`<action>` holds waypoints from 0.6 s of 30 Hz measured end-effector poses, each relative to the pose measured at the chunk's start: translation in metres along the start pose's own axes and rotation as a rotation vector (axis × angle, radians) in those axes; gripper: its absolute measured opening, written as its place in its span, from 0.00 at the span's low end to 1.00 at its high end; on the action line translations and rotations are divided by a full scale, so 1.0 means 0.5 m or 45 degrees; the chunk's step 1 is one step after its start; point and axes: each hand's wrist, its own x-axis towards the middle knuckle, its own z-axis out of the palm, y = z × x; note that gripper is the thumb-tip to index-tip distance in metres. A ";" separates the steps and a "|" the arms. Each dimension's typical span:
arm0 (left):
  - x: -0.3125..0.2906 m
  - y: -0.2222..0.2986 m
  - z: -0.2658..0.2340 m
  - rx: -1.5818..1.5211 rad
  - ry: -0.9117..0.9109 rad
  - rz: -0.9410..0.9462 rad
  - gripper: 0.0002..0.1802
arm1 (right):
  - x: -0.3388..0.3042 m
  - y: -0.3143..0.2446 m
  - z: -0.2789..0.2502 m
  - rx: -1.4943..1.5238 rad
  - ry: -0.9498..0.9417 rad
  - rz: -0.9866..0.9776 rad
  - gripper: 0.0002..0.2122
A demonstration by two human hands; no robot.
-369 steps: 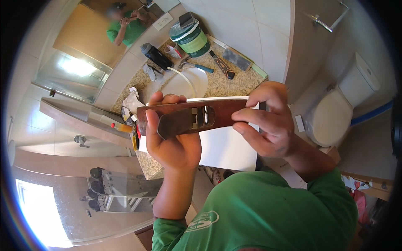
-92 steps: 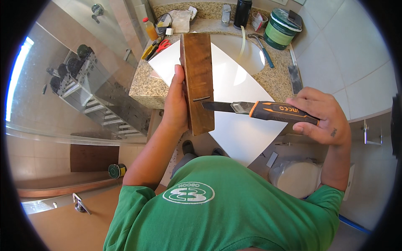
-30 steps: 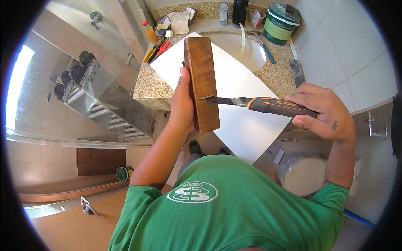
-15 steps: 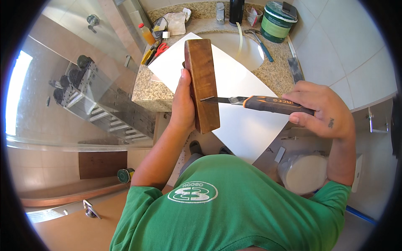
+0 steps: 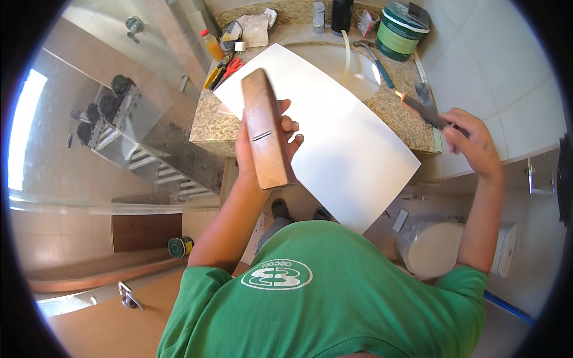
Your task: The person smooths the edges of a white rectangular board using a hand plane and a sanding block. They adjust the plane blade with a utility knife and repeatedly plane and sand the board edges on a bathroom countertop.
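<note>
Left hand [image 5: 244,150] holds wooden hand plane [image 5: 267,158], slotted sole [image 5: 261,136] up, above white sheet [image 5: 358,149], left | right hand [image 5: 473,138] grips utility knife [image 5: 427,112], far right | I judge slot-checking; next calls for steady plane

So my counter [image 5: 210,128] is speckled tan stone, and the biggest thing on it is a plain white sheet [image 5: 358,155], lying below my left fingers [image 5: 289,126] and poking out past the front edge. Beyond those fingers, off to the left, I've got a yellow-handled tool [image 5: 212,78], a red-handled one [image 5: 234,66], a red-capped bottle of orange liquid [image 5: 213,47], a white plug [image 5: 240,46] and some crumpled paper [image 5: 255,31]. Nearest my right fingers [image 5: 461,121] there's a dark flat slab [image 5: 422,91], then a teal-handled hammer [image 5: 383,72] left of that by the sink [image 5: 365,76], with a green bucket [image 5: 396,40], plastic cup [image 5: 366,22] and black bottle [image 5: 342,17] farther back.
</note>
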 end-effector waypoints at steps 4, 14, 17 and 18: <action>-0.015 -0.003 -0.012 -0.053 0.112 0.003 0.41 | 0.072 0.214 0.047 -0.014 0.281 0.384 0.25; -0.079 -0.029 0.128 0.477 0.110 0.417 0.43 | 0.184 0.531 0.180 -0.730 0.589 0.411 0.21; -0.115 -0.027 0.190 0.420 -0.010 0.420 0.45 | 0.194 0.552 0.194 -0.744 0.618 0.418 0.20; -0.127 -0.025 0.208 0.375 -0.081 0.412 0.46 | 0.198 0.556 0.197 -0.751 0.609 0.399 0.20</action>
